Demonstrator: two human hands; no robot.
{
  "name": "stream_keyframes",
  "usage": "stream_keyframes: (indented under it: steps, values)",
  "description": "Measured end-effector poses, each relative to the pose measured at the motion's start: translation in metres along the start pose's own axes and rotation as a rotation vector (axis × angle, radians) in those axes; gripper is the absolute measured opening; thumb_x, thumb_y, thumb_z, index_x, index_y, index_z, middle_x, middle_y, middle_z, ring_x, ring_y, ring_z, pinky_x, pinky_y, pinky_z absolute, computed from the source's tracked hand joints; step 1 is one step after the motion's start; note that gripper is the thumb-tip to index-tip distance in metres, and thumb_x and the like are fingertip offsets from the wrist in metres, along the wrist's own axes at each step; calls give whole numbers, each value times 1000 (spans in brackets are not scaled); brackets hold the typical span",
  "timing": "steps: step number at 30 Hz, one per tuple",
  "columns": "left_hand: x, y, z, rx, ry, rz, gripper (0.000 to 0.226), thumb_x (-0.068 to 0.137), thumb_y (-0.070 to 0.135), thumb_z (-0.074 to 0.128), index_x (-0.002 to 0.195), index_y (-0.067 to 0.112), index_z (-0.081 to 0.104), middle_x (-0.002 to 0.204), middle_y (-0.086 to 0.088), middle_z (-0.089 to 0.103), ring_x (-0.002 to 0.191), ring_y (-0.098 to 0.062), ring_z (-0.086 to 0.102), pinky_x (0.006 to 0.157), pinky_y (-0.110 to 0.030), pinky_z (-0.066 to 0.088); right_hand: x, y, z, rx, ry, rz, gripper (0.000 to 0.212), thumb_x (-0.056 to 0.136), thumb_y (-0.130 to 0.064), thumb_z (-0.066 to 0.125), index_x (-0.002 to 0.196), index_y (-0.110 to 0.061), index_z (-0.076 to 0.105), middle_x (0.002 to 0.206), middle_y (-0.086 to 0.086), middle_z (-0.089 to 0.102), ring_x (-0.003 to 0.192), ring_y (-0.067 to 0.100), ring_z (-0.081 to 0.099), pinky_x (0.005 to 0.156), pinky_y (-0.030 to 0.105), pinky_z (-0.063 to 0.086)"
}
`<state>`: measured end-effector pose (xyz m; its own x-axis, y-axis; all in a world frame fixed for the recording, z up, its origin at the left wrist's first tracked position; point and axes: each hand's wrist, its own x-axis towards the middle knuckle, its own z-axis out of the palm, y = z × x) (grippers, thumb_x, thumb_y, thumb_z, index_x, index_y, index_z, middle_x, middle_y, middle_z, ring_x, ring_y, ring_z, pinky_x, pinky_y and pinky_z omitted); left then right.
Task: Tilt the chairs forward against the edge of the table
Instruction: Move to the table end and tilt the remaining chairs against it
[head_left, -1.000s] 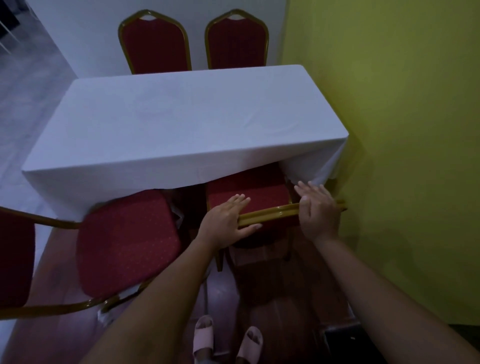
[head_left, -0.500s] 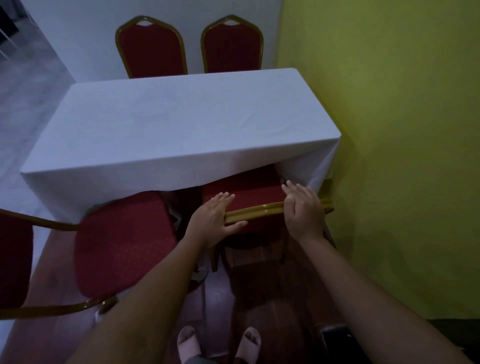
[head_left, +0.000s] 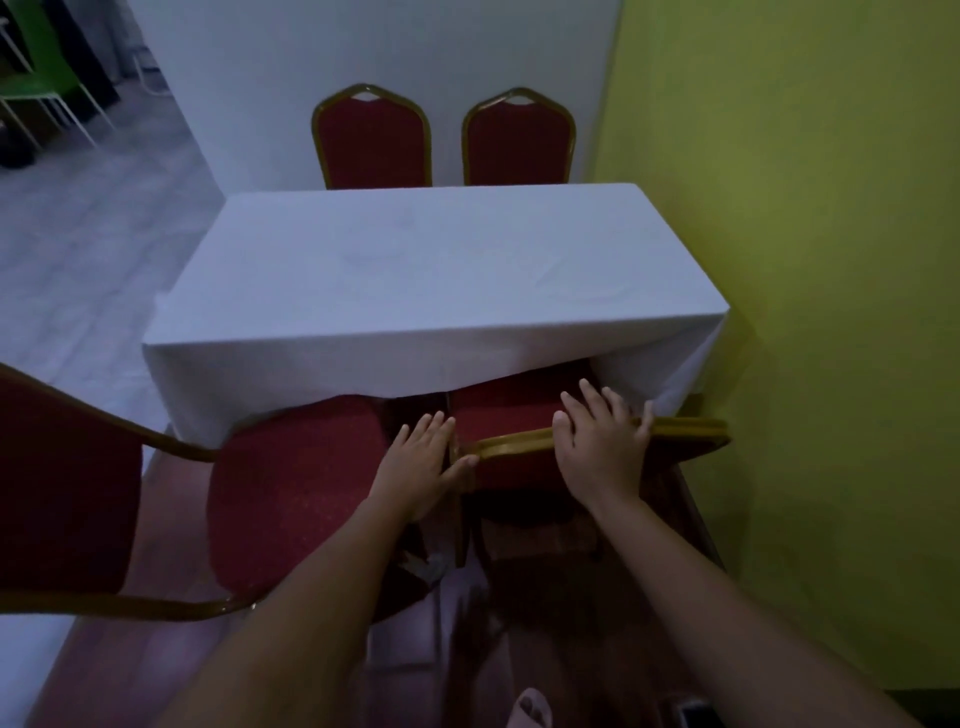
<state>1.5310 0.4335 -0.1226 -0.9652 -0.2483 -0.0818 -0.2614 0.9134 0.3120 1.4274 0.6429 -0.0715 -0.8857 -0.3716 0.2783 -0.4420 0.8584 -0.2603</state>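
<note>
A red chair with a gold frame (head_left: 511, 415) stands at the near right side of the white-clothed table (head_left: 415, 270), its seat partly under the cloth. My left hand (head_left: 423, 465) rests on the left end of its gold backrest rail, thumb under the rail. My right hand (head_left: 602, 441) lies flat over the rail further right, fingers spread. A second red chair (head_left: 296, 493) stands turned sideways to the left, its backrest at the far left edge of the view. Two more red chairs (head_left: 371, 137) (head_left: 519, 140) stand upright behind the table.
A yellow-green wall (head_left: 805, 260) runs close along the right side of the table and chair. A white wall is behind the far chairs. Grey tiled floor (head_left: 78, 249) opens to the left, with green chairs at the far top left. My sandalled foot (head_left: 530, 709) shows below.
The view has pulled back and tipped up, so the table sits lower in frame. My left hand slid left to the rail's end; my right hand stays over the rail.
</note>
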Motion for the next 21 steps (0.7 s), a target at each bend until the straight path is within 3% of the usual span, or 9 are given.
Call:
stream_keyframes:
  steps: [4, 9, 18, 21]
  values:
    - [-22, -52, -15, 65, -28, -127, 67, 97, 53, 30, 150, 15, 17, 159, -7, 15, 147, -21, 10, 119, -42, 9, -7, -48, 14, -94, -136, -26, 53, 94, -45, 23, 130, -25, 56, 146, -1, 46, 136, 22, 36, 111, 58, -6]
    - [-59, -128, -47, 151, -96, -215, 64, 99, 48, 31, 150, 13, 16, 159, -7, 17, 146, -22, 14, 117, -43, 11, -14, -123, 43, -46, -327, -63, 53, 96, -46, 28, 143, -23, 39, 157, 2, 27, 142, 24, 23, 115, 53, 6]
    - [-142, -285, -125, 271, -63, -383, 58, 99, 43, 35, 147, 11, 25, 155, -9, 27, 144, -23, 20, 116, -46, 17, -37, -277, 87, 25, -437, -183, 57, 96, -46, 31, 146, -20, 32, 158, 6, 21, 143, 27, 20, 116, 50, 9]
    - [-163, -325, -148, 312, -69, -442, 61, 99, 44, 33, 149, 11, 19, 158, -8, 21, 146, -22, 15, 117, -45, 13, -44, -324, 101, 49, -462, -235, 58, 96, -46, 31, 147, -19, 31, 159, 7, 19, 143, 28, 20, 116, 50, 8]
